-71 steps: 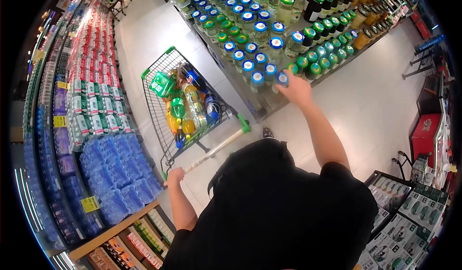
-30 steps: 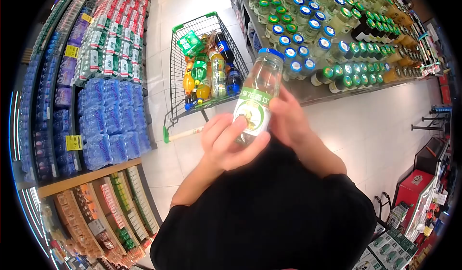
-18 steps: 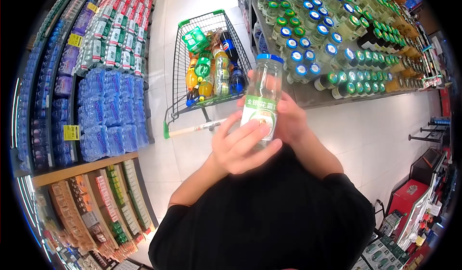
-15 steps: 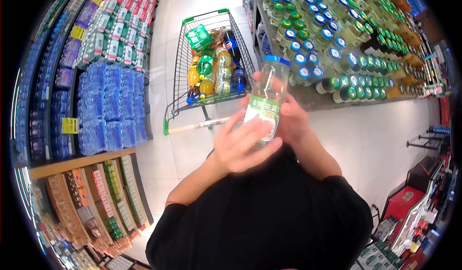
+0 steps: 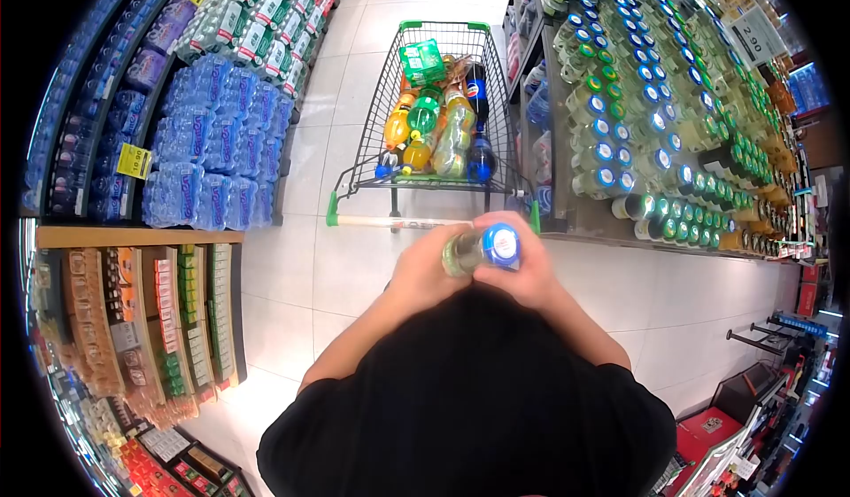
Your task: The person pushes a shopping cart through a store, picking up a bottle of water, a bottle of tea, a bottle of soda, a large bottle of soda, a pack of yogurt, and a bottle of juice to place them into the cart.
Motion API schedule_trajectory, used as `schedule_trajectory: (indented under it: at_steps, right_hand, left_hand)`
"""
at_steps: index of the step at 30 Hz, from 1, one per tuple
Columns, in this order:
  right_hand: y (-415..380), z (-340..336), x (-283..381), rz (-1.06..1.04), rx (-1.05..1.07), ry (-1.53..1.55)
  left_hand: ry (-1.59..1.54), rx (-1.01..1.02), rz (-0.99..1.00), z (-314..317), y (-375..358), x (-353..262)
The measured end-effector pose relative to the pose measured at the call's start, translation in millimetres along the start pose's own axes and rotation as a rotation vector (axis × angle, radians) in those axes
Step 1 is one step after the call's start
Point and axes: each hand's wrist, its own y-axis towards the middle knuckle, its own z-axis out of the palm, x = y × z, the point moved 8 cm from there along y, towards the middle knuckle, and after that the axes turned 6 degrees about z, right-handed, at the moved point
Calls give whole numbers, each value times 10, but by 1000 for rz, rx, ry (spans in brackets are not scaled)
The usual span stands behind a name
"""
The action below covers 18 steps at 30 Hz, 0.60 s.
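Floor tiles (image 5: 664,355) are seen at four o'clock. The bottle (image 5: 471,251), held by left hand (image 5: 423,271) and right hand (image 5: 533,274), has been tipped, its label unreadable.

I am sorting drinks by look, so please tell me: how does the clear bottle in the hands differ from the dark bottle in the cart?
The clear bottle is between the left hand and the right hand; the dark bottle is inside the cart.
The clear bottle is see-through, while the dark bottle looks almost black.
The clear bottle shows its cap top; the dark bottle shows its side.
Both have some blue.
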Motion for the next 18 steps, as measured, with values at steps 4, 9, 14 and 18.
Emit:
schedule_trajectory:
  at_steps: [4, 9, 14, 18]
  right_hand:
    - [126, 213, 22, -64, -69, -500]
    - [395, 486, -91, 37, -151, -393]
    - [622, 522, -344, 238, -344, -583]
    - [771, 188, -625, 251, -517, -818]
  left_hand:
    - [57, -41, 28, -282, -194, 318]
    - [192, -30, 77, -592, -180, 530]
    - [290, 30, 35, -804, -87, 935]
    - [396, 42, -14, -815, 111, 1657]
